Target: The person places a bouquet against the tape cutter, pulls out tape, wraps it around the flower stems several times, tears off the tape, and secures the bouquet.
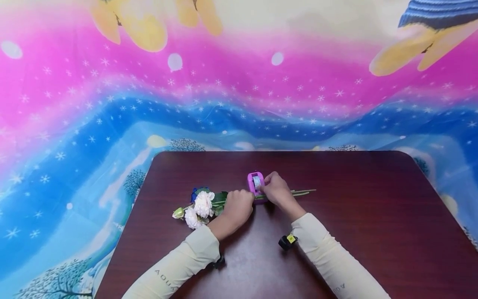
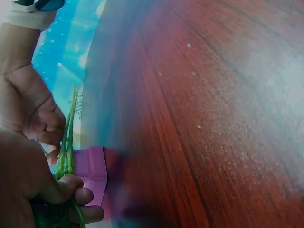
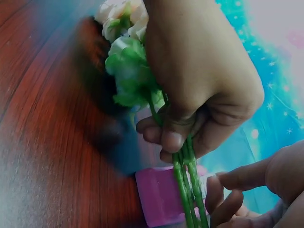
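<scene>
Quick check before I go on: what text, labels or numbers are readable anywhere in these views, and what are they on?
"AQUA" on the left sleeve.
Lettering on the right sleeve: only partly in view, not readable.
Yellow tag on the black wrist mount: too small to read.
Pink tape dispenser: no readable label.
Nothing readable in either wrist view.

Left hand (image 2: 28,190) low in frame, fingers curled round a bundle of green stems (image 2: 65,147). Right hand (image 2: 28,104) just above, fingers bent beside the stems. Pink tape dispenser (image 2: 90,168) sits under the stems on the reddish-brown counter (image 2: 204,118).
</scene>
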`<act>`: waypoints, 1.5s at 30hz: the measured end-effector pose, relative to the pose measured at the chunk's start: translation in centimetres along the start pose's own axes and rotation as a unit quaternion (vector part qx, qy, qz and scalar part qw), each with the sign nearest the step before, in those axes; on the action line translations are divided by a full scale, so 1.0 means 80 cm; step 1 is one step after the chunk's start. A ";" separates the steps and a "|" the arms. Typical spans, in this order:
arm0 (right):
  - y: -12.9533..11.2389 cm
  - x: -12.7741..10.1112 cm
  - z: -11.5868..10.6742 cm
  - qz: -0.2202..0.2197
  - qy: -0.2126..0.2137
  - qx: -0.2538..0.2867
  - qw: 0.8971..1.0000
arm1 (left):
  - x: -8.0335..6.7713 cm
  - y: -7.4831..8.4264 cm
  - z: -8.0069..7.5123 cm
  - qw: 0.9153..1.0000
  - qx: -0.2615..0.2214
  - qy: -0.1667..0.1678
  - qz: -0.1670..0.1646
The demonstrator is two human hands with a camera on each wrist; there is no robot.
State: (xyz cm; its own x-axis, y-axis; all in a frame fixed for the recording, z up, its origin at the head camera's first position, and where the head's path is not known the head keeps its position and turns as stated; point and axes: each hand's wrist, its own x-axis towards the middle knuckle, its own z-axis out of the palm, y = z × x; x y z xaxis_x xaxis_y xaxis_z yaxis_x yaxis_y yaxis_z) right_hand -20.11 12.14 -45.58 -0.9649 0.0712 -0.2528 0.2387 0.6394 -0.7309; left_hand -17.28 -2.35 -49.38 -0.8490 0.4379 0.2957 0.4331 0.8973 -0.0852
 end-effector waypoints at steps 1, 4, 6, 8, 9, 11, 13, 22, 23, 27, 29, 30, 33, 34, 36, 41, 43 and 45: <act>0.001 -0.001 0.000 -0.001 0.002 -0.005 1.000 | 0.000 0.000 0.000 1.000 0.000 0.000 -0.002; 0.003 -0.002 0.001 -0.010 0.013 -0.014 1.000 | 0.001 0.000 0.000 1.000 0.001 -0.001 -0.006; 0.003 -0.004 0.002 -0.015 0.019 -0.010 1.000 | 0.002 0.000 -0.001 1.000 0.001 -0.004 -0.006; 0.004 -0.006 0.004 -0.018 0.022 0.003 1.000 | 0.003 0.001 -0.001 1.000 0.000 -0.008 -0.008; 0.005 -0.007 0.005 -0.017 0.023 0.013 1.000 | 0.003 0.001 -0.001 1.000 -0.002 -0.010 -0.009; 0.006 -0.010 0.007 -0.013 0.023 0.041 0.999 | 0.005 0.001 0.000 1.000 -0.005 -0.014 -0.012; 0.009 -0.016 0.010 -0.009 0.019 0.079 0.997 | 0.006 0.001 0.000 1.000 -0.006 -0.017 -0.017; 0.032 -0.059 0.017 -0.012 -0.001 0.226 0.974 | 0.012 0.001 0.005 0.999 -0.014 -0.033 -0.028; 0.034 -0.065 0.016 -0.014 -0.002 0.229 0.973 | 0.012 0.001 0.005 0.999 -0.016 -0.034 -0.029; 0.036 -0.093 0.009 -0.011 -0.012 0.243 0.970 | 0.013 0.000 0.004 0.998 -0.022 -0.039 -0.033; 0.036 -0.107 0.005 -0.008 -0.017 0.248 0.969 | 0.013 0.000 0.003 0.998 -0.026 -0.044 -0.034; 0.035 -0.114 0.003 -0.004 -0.019 0.252 0.967 | 0.013 -0.001 0.003 0.998 -0.028 -0.047 -0.035; 0.032 -0.125 -0.001 -0.002 -0.018 0.260 0.966 | 0.013 -0.002 -0.001 0.997 -0.032 -0.054 -0.037; 0.031 -0.127 -0.002 -0.003 -0.017 0.263 0.965 | 0.013 -0.003 -0.001 0.997 -0.033 -0.056 -0.039; 0.029 -0.129 -0.005 -0.005 -0.015 0.267 0.964 | 0.013 -0.004 -0.002 0.997 -0.035 -0.058 -0.038; 0.031 -0.129 -0.006 -0.008 -0.018 0.267 0.964 | 0.006 0.000 -0.008 0.997 -0.034 -0.061 -0.019; 0.032 -0.129 -0.007 -0.010 -0.015 0.267 0.964 | 0.001 0.003 -0.011 0.998 -0.032 -0.058 -0.008; 0.032 -0.129 -0.008 -0.010 -0.009 0.267 0.964 | -0.006 0.007 -0.017 0.998 -0.032 -0.051 0.003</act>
State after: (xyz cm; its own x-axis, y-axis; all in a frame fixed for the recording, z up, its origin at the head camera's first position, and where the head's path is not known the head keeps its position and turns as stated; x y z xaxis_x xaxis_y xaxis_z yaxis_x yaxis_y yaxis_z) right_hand -9.62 13.56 -44.44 -0.9690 0.0459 -0.2427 0.2469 0.1546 -0.9566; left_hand -16.24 -2.09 -48.27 -0.8718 0.4488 0.1966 0.4532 0.8911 -0.0243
